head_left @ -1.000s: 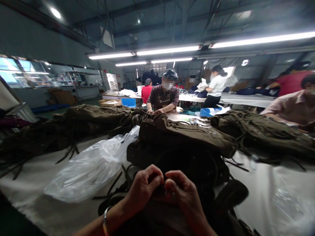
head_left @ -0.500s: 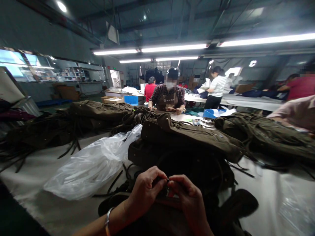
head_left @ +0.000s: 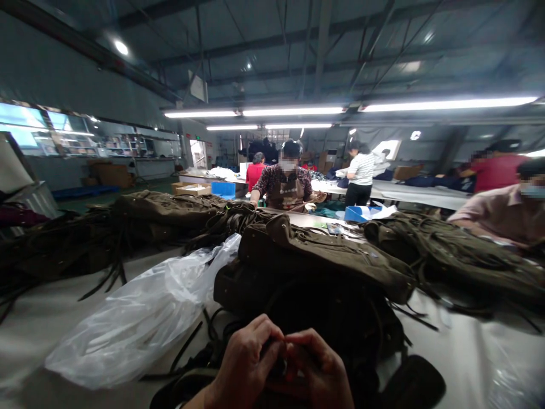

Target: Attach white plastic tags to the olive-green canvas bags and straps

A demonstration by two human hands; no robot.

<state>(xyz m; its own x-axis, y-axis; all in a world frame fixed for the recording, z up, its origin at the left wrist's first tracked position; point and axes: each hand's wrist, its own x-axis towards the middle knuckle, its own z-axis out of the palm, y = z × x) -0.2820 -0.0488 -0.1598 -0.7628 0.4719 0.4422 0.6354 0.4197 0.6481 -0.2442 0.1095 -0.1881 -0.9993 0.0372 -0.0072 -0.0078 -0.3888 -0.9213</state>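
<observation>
My left hand (head_left: 251, 360) and my right hand (head_left: 319, 366) meet at the bottom centre, fingertips almost touching. Both are closed in a pinch around something small that I cannot make out, since the fingers cover most of it. Beneath them lies a dark olive fabric bag with straps (head_left: 181, 389), largely hidden by my hands and by shadow. Right in front of my hands, a stack of olive fabric bags (head_left: 302, 255) rises from the table. A clear plastic bag (head_left: 136, 324) lies crumpled to the left of my hands.
More olive bags with dangling straps are piled at the left (head_left: 166, 213) and right (head_left: 451, 258) on the pale table (head_left: 29, 352). A co-worker in an apron (head_left: 289, 190) is across the table; another person (head_left: 498, 204) sits at the right. A blue box (head_left: 357, 213) stands further back.
The view has tipped upward, so my hands and the bags sit lower in the picture. Both hands keep their pinch. The co-worker opposite has moved both hands apart.
</observation>
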